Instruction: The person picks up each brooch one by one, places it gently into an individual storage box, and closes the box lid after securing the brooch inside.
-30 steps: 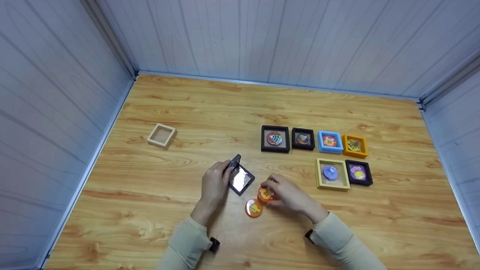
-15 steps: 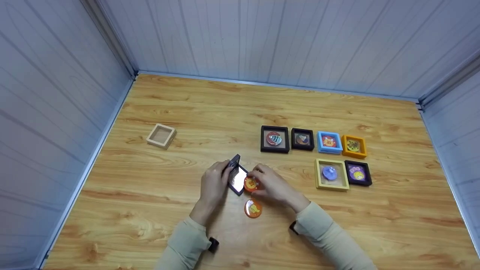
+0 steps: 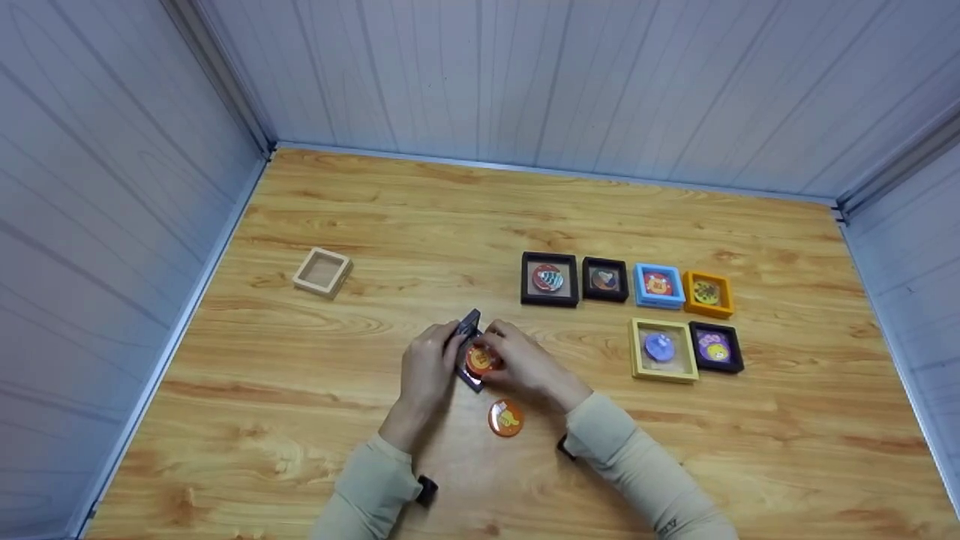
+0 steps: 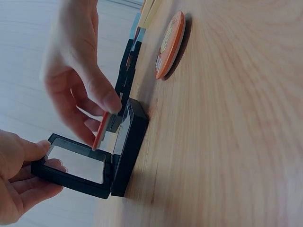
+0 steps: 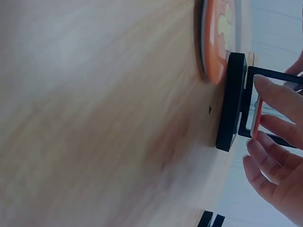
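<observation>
My left hand grips the raised half of a black hinged display frame, whose other half lies on the table. In the left wrist view the two halves stand apart at an angle, with clear film windows. My right hand pinches a red-orange round button badge by its edge. The badge is held tilted just above the frame's lower half, apart from the film in the left wrist view. An orange button badge with a yellow figure lies on the table, nearer me than the frame.
To the right stand several framed badges: two black frames, a blue frame, an orange frame, a yellow frame and another black frame. A beige frame lies far left. Pale walls enclose the wooden table.
My right hand has carried the red-orange badge leftward from beside the orange badge to over the lower half of the black frame. The left hand keeps its hold on the raised half.
</observation>
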Demonstrator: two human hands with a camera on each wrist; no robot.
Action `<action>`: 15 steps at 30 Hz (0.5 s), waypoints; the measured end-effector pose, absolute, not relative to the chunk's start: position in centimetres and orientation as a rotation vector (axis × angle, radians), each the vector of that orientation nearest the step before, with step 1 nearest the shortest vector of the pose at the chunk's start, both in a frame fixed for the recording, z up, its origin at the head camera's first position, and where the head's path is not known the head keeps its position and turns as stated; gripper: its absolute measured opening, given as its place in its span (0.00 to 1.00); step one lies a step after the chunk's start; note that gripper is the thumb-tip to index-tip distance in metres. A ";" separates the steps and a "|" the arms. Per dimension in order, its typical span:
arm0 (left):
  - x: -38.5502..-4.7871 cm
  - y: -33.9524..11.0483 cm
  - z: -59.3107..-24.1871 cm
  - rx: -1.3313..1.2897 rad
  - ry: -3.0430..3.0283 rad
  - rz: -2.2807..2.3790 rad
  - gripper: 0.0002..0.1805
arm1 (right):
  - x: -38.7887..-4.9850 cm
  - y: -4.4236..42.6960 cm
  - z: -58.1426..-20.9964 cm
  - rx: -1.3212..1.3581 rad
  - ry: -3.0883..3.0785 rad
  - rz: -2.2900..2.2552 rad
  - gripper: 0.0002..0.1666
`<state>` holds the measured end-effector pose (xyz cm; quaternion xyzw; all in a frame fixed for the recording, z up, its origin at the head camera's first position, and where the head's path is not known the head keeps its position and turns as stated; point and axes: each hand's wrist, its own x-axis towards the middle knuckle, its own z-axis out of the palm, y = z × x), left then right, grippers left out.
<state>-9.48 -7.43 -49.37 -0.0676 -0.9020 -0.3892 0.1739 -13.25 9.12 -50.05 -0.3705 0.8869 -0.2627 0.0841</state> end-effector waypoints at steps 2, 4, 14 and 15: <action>-9.4 -7.4 -49.3 -0.194 -2.556 -1.100 0.10 | -13.3 8.9 -50.2 -1.108 2.648 -0.776 0.24; -9.4 -7.4 -49.3 -0.203 -2.552 -1.086 0.10 | -13.4 8.7 -50.4 -1.113 2.650 -0.770 0.23; -9.4 -7.3 -49.4 -0.221 -2.536 -1.063 0.10 | -13.7 8.3 -50.8 -1.096 2.643 -0.763 0.23; -9.4 -7.3 -49.4 -0.222 -2.535 -1.064 0.10 | -13.7 8.3 -50.8 -1.096 2.642 -0.760 0.24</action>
